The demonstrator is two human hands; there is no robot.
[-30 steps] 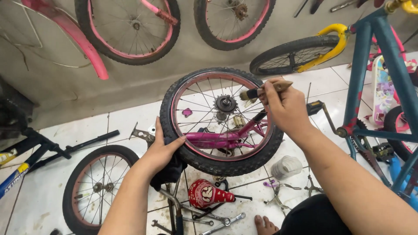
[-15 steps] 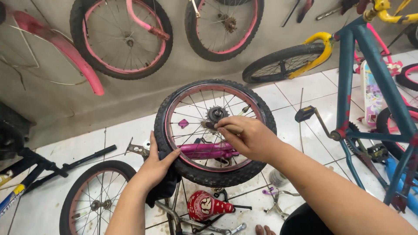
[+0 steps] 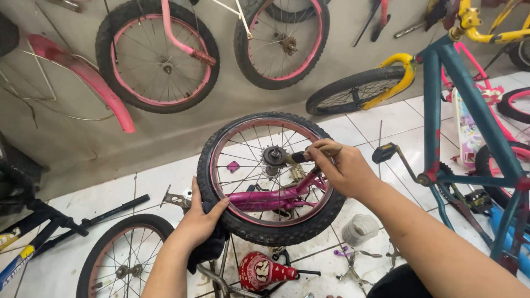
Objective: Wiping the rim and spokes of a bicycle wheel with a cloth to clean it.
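Note:
A small bicycle wheel with a black tyre and pink rim stands upright in a magenta frame. My left hand grips the tyre's lower left edge, with a dark cloth under the palm. My right hand holds a thin dark-tipped tool, its tip at the hub sprocket in the wheel's centre.
Two pink-rimmed wheels lean on the wall behind, beside a pink mudguard. A teal bicycle frame stands at right with a pedal. Another wheel, a red bell and a white cup lie on the tiled floor.
My right hand came down from the wheel's top right edge to the hub, bringing the tool tip to the sprocket. My left hand kept its hold on the tyre.

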